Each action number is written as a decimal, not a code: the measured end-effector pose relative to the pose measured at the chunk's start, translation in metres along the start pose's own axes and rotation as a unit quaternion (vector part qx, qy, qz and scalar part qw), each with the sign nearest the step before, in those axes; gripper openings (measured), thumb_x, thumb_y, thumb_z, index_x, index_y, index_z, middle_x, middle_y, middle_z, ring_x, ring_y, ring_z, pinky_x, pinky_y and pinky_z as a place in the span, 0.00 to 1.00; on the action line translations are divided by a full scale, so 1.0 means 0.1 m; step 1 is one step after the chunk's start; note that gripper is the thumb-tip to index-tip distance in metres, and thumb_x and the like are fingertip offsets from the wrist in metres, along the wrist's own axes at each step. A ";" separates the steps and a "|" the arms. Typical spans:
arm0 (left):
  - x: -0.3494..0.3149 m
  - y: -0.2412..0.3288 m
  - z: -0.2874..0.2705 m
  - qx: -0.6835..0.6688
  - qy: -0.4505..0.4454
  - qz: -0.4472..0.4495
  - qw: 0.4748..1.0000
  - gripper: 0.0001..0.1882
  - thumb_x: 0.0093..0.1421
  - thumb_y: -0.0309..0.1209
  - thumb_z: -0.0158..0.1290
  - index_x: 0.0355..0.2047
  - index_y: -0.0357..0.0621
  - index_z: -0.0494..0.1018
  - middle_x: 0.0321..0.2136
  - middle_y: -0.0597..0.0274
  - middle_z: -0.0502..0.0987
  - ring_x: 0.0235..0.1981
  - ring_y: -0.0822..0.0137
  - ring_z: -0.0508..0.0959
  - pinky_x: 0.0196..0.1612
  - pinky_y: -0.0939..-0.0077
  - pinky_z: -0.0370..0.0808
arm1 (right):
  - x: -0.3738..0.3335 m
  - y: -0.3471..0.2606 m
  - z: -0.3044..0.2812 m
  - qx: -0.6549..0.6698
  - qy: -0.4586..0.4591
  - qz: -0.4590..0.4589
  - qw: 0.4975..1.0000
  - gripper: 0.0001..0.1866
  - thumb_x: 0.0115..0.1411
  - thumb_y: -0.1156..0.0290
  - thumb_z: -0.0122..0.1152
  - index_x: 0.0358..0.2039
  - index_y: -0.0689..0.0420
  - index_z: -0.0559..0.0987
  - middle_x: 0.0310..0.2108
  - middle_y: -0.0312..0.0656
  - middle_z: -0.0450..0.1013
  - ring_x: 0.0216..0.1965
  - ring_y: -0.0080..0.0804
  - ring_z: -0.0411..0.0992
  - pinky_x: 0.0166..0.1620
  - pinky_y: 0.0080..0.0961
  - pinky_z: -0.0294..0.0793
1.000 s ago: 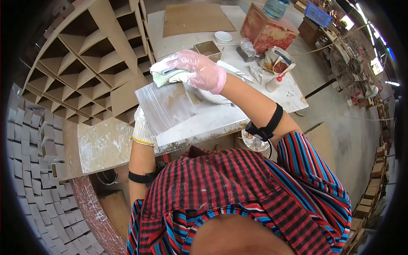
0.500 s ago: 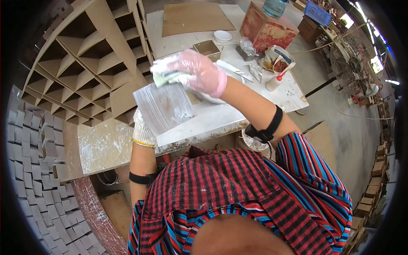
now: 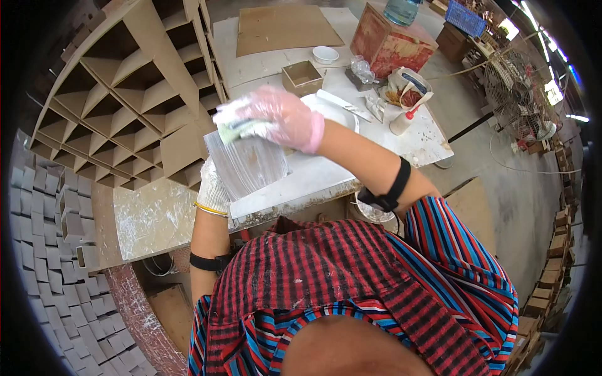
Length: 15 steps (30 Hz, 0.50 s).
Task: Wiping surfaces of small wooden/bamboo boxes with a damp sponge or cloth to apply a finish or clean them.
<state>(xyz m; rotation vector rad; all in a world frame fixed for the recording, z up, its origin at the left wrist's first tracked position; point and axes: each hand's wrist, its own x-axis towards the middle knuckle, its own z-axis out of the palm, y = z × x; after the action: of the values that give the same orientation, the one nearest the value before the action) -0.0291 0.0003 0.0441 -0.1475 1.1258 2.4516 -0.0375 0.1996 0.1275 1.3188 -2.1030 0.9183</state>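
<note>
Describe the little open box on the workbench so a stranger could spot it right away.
Start at the white workbench beside the big lattice of brown compartments. Beyond the right hand sits a small square open-topped box, tan and empty-looking. Unlike the round white bowl behind it, it has straight walls.

A grey, streaked rectangular slab (image 3: 248, 166) is held tilted above the near left part of the pale surface (image 3: 301, 182), its lower left edge gripped. A pale green-and-white sponge (image 3: 235, 125), blurred, is pressed flat against the slab's far upper edge.
</note>
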 end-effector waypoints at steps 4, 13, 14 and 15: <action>0.27 -0.14 -0.52 0.028 -0.131 0.032 0.991 0.25 0.64 0.43 0.33 0.53 0.39 0.62 0.50 0.47 0.68 0.48 0.50 0.71 0.49 0.56 0.70 | -0.40 -0.35 0.10 0.093 -0.107 -0.016 0.990 0.18 0.56 0.64 0.51 0.48 0.49 0.73 0.50 0.39 0.69 0.46 0.38 0.68 0.50 0.35 0.65; 0.04 0.01 -0.01 -0.012 0.016 -0.012 1.000 0.25 0.64 0.44 0.33 0.53 0.40 0.63 0.51 0.48 0.68 0.49 0.51 0.70 0.52 0.55 0.68 | -0.03 0.17 0.05 0.047 0.033 -0.008 0.998 0.19 0.52 0.66 0.55 0.46 0.53 0.75 0.48 0.43 0.70 0.46 0.43 0.69 0.51 0.34 0.65; -0.01 0.04 0.00 -0.010 0.026 -0.010 1.000 0.25 0.64 0.44 0.33 0.53 0.40 0.63 0.50 0.48 0.68 0.49 0.51 0.70 0.52 0.55 0.68 | 0.03 0.06 0.05 0.065 0.010 -0.002 0.998 0.19 0.52 0.66 0.55 0.45 0.54 0.75 0.47 0.44 0.71 0.46 0.43 0.69 0.51 0.35 0.65; 0.02 0.01 0.01 -0.018 0.020 -0.012 1.000 0.25 0.64 0.44 0.33 0.53 0.40 0.63 0.50 0.48 0.68 0.49 0.51 0.70 0.52 0.55 0.68 | 0.01 -0.02 0.06 0.072 -0.022 0.008 0.997 0.18 0.51 0.67 0.56 0.45 0.54 0.75 0.46 0.45 0.71 0.46 0.43 0.69 0.51 0.35 0.65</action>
<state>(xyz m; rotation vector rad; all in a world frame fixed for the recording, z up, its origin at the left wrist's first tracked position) -0.0317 0.0009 0.0450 -0.2212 1.0904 2.4595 -0.0361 0.1939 0.1248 1.4076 -2.1154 1.0754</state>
